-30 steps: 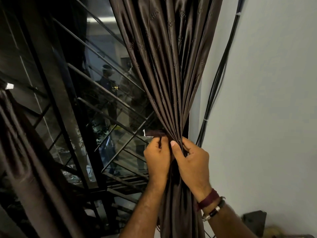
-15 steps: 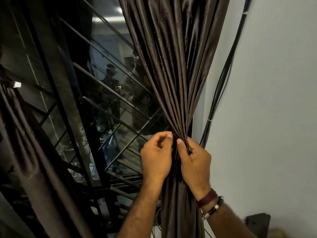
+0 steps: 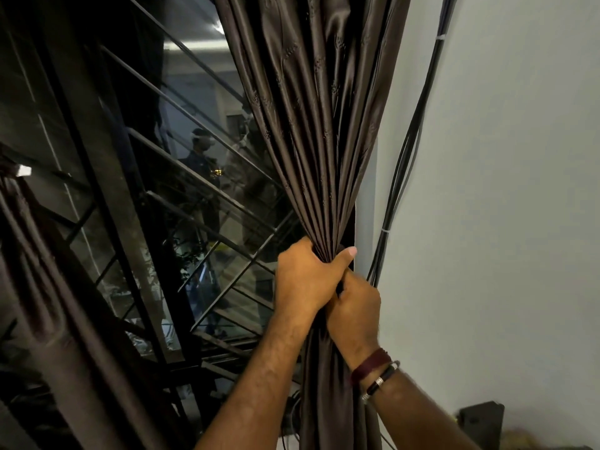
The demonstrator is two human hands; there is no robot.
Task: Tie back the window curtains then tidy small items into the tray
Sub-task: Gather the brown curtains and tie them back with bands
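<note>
We're now clamping the curtain (image 3: 311,131) harder: half a second ago both hands were pinching the gathered neck side by side with fingertips; now the left hand (image 3: 305,280) is wrapping the bunch in a full fist, thumb sticking out to the right, and the right hand (image 3: 354,306) is sitting just below it, touching it, fingers curled on the fabric or maybe a tie; we can't tell which, since that hand is blurred. We're reading this as cinching the bundle, tie-back not yet secured. No tray or small items are in view, so that part is still pending. The curtain is hanging between the window (image 3: 181,196) and the wall (image 3: 506,190), gathered at the hands. A second curtain (image 3: 48,287) is hanging at far left. Black cables (image 3: 409,151) are running down the wall just beside the curtain. A dark box (image 3: 480,423) is sitting low right; no table is showing.
</note>
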